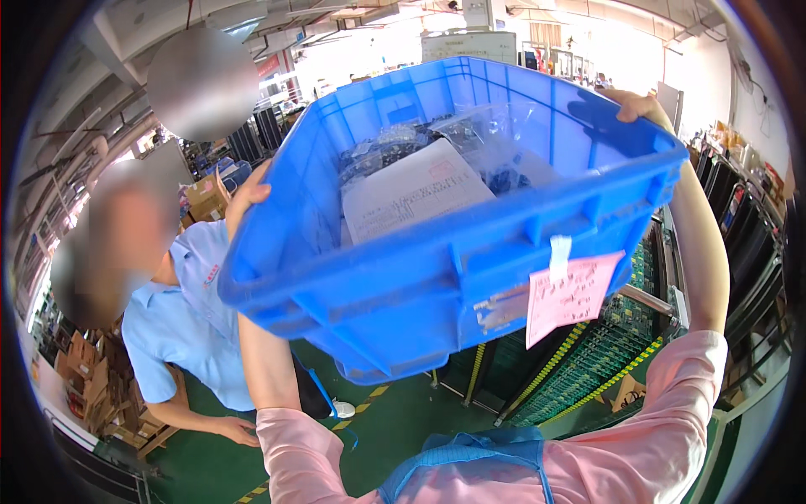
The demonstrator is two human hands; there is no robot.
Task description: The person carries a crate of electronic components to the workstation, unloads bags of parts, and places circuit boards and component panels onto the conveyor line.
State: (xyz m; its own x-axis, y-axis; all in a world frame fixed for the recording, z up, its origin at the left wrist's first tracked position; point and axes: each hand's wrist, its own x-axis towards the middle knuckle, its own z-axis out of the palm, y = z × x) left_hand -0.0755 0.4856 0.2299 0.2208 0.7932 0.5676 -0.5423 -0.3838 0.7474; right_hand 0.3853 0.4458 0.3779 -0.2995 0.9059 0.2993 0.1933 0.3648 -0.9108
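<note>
Raised in front of me is a large blue plastic crate (403, 302), tilted so that I look over its near wall. My left hand (248, 197) grips its left rim, the thumb showing at the edge. On the far right corner, my right hand (636, 107) is wrapped over the rim. Inside lie a white printed sheet (416, 191) and clear plastic bags (483, 130) with dark small parts, whose kind I cannot make out. A pink handwritten slip (573, 296) is taped to the crate's near wall.
A person in a light blue shirt (197, 328) stands close on my left. Racks of green circuit boards (604, 361) stand below the crate at right. Cardboard boxes (88, 370) are piled at far left. Yellow-black tape (369, 399) marks the green floor (386, 433).
</note>
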